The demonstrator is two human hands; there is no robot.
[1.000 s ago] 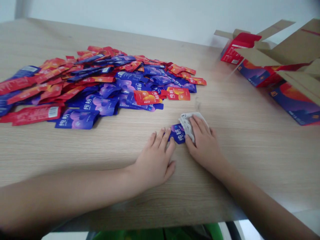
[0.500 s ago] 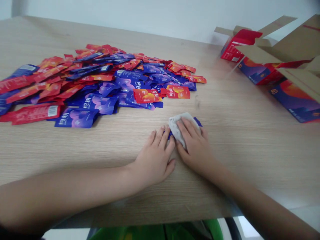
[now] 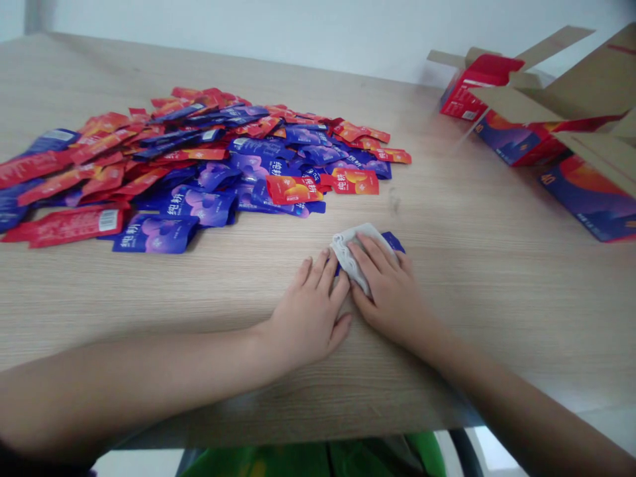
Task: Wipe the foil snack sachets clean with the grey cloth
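My right hand presses a folded whitish cloth down on the table, its thumb and fingers gripping the cloth. Under the cloth lies a blue pouch; only its right end and a small bit at the left show. My left hand rests flat with fingers stretched out, their tips at the pouch's left end. The two hands are close together. Beyond them is a large heap of red pouches and blue pouches, with a red one at its near right edge.
At the right stand open cardboard boxes: a small red box at the back, a blue and red box, and another box nearer. Their flaps stick out. The wooden table ends just in front of me, and a white wall rises behind.
The cloth has shifted slightly left and looks more crumpled under my right hand, and a little more of the pouch's right end shows. My left hand stays nearly in place.
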